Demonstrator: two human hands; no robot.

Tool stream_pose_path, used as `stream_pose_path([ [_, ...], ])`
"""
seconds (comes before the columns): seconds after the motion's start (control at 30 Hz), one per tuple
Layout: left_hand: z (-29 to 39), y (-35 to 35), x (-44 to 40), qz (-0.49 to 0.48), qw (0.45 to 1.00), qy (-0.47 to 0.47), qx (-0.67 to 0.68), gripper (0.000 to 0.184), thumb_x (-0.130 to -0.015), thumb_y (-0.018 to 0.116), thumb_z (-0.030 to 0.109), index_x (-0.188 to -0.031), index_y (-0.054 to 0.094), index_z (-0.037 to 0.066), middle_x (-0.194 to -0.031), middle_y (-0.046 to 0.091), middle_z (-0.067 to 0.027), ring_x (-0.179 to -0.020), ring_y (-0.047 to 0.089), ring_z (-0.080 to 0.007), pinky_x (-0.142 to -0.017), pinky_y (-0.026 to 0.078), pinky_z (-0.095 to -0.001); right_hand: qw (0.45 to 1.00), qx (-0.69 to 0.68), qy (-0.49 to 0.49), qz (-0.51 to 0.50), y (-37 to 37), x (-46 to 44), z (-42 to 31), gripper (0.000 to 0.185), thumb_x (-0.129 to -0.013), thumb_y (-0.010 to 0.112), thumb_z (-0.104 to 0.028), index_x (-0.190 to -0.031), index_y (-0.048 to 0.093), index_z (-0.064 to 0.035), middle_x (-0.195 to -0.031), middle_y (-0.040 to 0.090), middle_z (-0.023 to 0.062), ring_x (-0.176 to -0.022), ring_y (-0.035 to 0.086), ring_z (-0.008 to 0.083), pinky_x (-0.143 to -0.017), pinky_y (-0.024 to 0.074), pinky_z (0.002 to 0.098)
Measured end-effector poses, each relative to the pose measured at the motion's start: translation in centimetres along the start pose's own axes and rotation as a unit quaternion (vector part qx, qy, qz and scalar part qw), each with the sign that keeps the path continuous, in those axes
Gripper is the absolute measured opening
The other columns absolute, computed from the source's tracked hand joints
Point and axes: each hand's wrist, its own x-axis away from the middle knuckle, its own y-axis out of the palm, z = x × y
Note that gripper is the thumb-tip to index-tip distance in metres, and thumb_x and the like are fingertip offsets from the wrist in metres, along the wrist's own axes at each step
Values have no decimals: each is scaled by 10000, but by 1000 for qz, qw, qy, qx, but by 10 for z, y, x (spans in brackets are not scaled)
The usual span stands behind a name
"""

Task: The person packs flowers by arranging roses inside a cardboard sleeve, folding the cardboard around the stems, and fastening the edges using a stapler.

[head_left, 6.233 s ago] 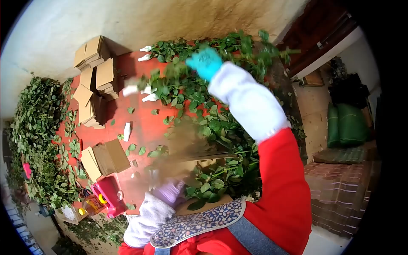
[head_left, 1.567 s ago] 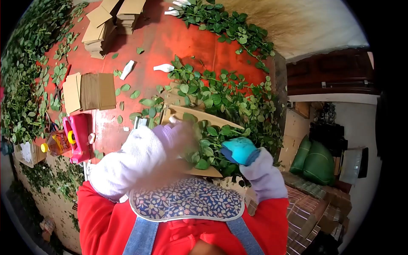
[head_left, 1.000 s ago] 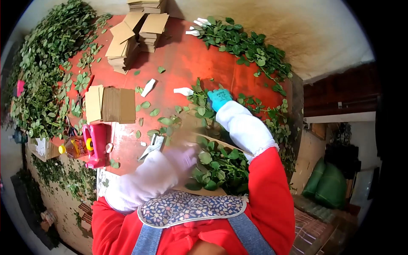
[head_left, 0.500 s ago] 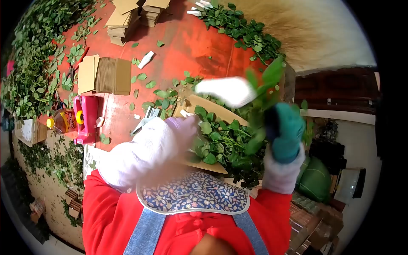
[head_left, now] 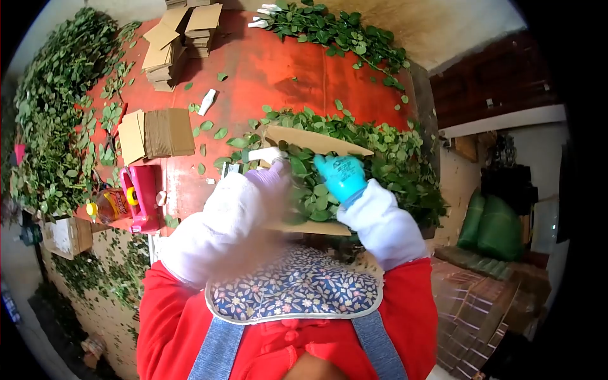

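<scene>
We hold a white wrapper point(head_left: 265, 154) in our left hand point(head_left: 270, 177), our right hand point(head_left: 342, 177) on leafy stems point(head_left: 316, 201), its grip unclear.

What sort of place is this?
Probably a flower-packing workroom: bunched leafy stems and white sleeves over a red table, stacked cardboard pieces farther back, and a big heap of foliage along the picture's left.

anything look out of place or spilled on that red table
Mildly: loose leaves litter the red table, and one white tapered piece lies alone near the cardboard sheets, apart from those at the leafy bunch.
</scene>
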Motion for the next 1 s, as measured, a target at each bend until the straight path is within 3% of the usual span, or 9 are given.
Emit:
stream_pose_path([
  [0.1, -7, 1, -2, 20, 978, -15, 205, 738, -705, 729, 483, -1176, 517, -44, -1391, 351, -234, -1052, 587, -346, -850, 530, -389, 997, 46, 35, -57, -3, 7, 14, 333, -817, 545, -106, -1147, 528, -63, -808, 678, 91, -694, 679, 285, -495, 496, 448],
  [0.27, 7, -34, -3, -68, 990, -70, 103, 726, -694, 727, 480, -1183, 514, -13, -1442, 323, -198, -1043, 598, -332, -832, 544, -399, 999, 34, 4, 10, 30, 24, 43, 327, -800, 573, -112, -1126, 557, -96, -795, 680, 77, -706, 683, 252, -498, 493, 432],
  [0.33, -6, -5, -8, -77, 991, -74, 84, 747, -679, 735, 479, -1190, 505, -15, -1444, 320, -190, -996, 618, -333, -815, 549, -403, 996, -90, 23, -6, 30, 24, 44, 272, -830, 539, -127, -1098, 569, -90, -802, 680, 76, -726, 677, 249, -556, 506, 400],
  [0.37, -7, 1, -8, -56, 994, -59, 76, 756, -677, 738, 475, -1201, 501, -16, -1445, 318, -186, -995, 618, -333, -813, 550, -402, 937, -326, 120, -46, 10, 25, 38, 240, -858, 535, -180, -1078, 571, -90, -798, 674, 72, -738, 664, 250, -625, 506, 352],
  [0.47, 1, -7, -4, -24, 991, -68, 113, 830, -674, 757, 440, -1283, 435, -23, -1443, 309, -191, -1053, 593, -332, -834, 545, -390, 993, -36, 43, 108, -10, 43, 27, 326, -855, 594, -317, -1091, 608, -93, -914, 656, 70, -824, 619, 264, -731, 460, 403],
  [0.63, 8, -22, -4, -70, 983, -107, 133, 823, -671, 777, 429, -1261, 441, -34, -1426, 317, -215, -1046, 594, -345, -844, 541, -378, 970, -139, 25, 200, -46, 34, -6, 318, -824, 633, -193, -1114, 599, -67, -881, 636, 89, -697, 625, 287, -570, 465, 421],
  [0.77, -1, -11, 2, 49, 990, -14, 132, 760, -662, 798, 379, -1209, 466, -32, -1382, 358, -246, -1049, 584, -367, -854, 536, -376, 988, -78, 95, 95, 26, -11, -26, 348, -818, 575, -211, -1144, 542, -93, -943, 644, 114, -724, 642, 299, -590, 493, 444],
  [0.87, -13, 7, -1, -13, 973, -64, 220, 739, -651, 798, 352, -1197, 475, -27, -1374, 367, -252, -1065, 578, -373, -855, 536, -375, 978, -149, 142, 33, 23, -19, -27, 306, -822, 553, -221, -1104, 587, -106, -901, 669, 94, -752, 665, 311, -538, 477, 509],
  [1.0, -5, -5, 2, 1, 987, -36, 157, 699, -627, 806, 304, -1172, 494, -3, -1367, 379, -256, -1081, 574, -374, -850, 535, -382, 968, -193, 103, 123, 22, -10, -23, 216, -795, 588, -196, -983, 593, -90, -906, 610, 113, -702, 644, 308, -593, 494, 456],
])
